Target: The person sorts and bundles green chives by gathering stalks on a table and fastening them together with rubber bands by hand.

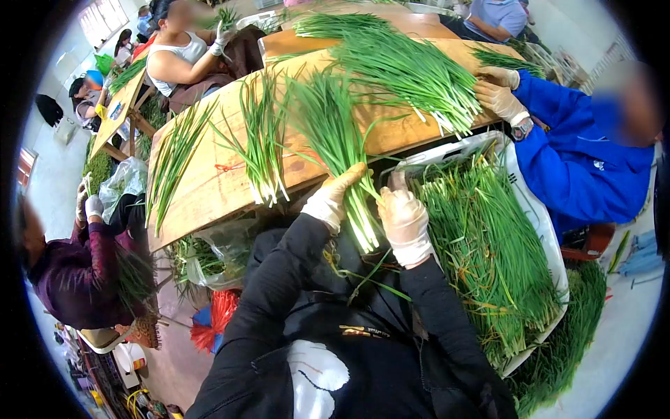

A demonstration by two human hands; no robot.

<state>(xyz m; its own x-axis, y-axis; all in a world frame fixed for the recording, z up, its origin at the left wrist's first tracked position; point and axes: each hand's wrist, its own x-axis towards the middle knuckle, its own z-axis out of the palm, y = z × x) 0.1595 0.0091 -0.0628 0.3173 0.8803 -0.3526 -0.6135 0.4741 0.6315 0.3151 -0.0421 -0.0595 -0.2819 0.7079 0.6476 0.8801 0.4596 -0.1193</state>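
My left hand (pixel 326 202), in a pale glove, is closed around a bunch of garlic chives (pixel 361 222) near its white stem ends. The bunch's green leaves reach away over the wooden table (pixel 209 185). At the right side of the bunch, my gloved right hand (pixel 406 222) is closed, its thumb and fingers pinching at chive strands. Loose yellowish and green leaves dangle below the stems. Two smaller chive bundles, a middle one (pixel 264 150) and a left one (pixel 178 160), lie on the table.
A white crate (pixel 551 255) heaped with chives (pixel 481 244) stands at my right. A large chive pile (pixel 412 77) covers the table's far right, touched by a blue-sleeved co-worker's gloved hands (pixel 499 98). Other people sit left and beyond. A plastic bag (pixel 227 255) hangs beneath the near edge.
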